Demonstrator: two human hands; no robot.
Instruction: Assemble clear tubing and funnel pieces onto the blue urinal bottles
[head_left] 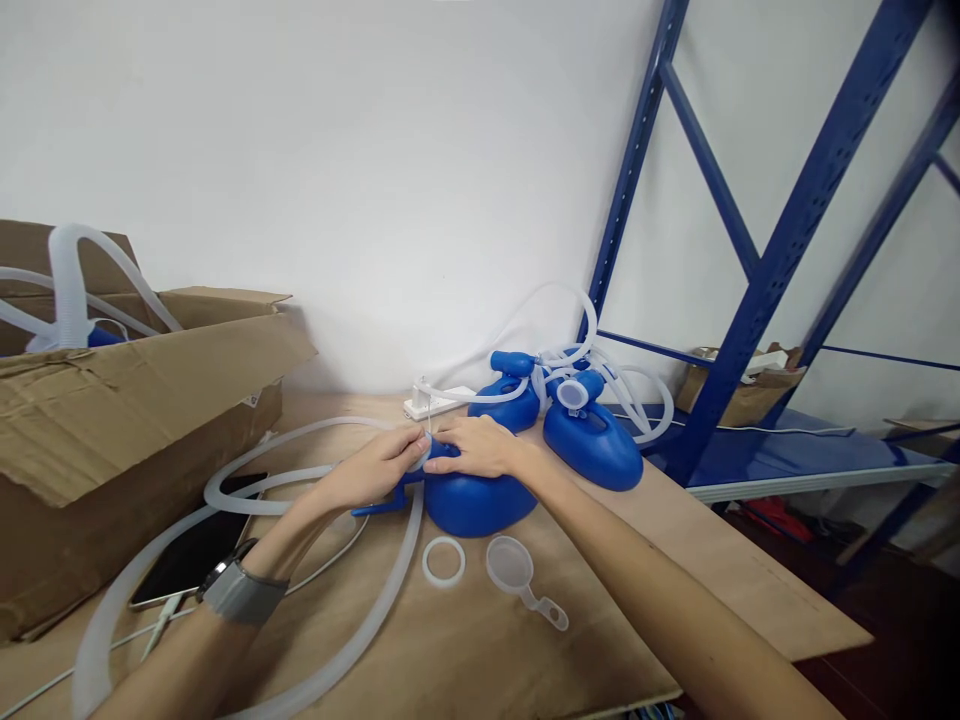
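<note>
— Both hands meeting at the neck of the nearest blue bottle (pixel 480 500), there on the bench (pixel 600 640)?

— Yes. Left hand (pixel 379 465) pinching the end of the translucent hose (pixel 375 610) right at the bottle's mouth, fingers together on the tube end. Right hand (pixel 480 447) laid over the top of the neck, palm down, pressing rather than gripping; fingers curled, but whether closed around anything cannot be told.

— Why pressed like that?

— Probably to keep the bottle from sliding on the brown paper while the tube end is worked at the opening. Bottle flat on its belly, handle toward the left wrist.

— And the hose relative to the left grip?

— End inside the fingertips, the rest trailing down and left in a wide loop across the bench, passing over a dark phone (pixel 199 550).

— Loose parts?

— White ring (pixel 443 561) and clear tethered cap (pixel 517 575) lying just in front of the bottle, apart from both hands, seemingly set within reach.

— Behind?

— Two more blue bottles (pixel 592 445) with hoses fitted, near the wall, beside a white power strip (pixel 435 402). Open cardboard box (pixel 135 420) at left holding more tubing. Blue shelving frame (pixel 750 300) at right.
</note>
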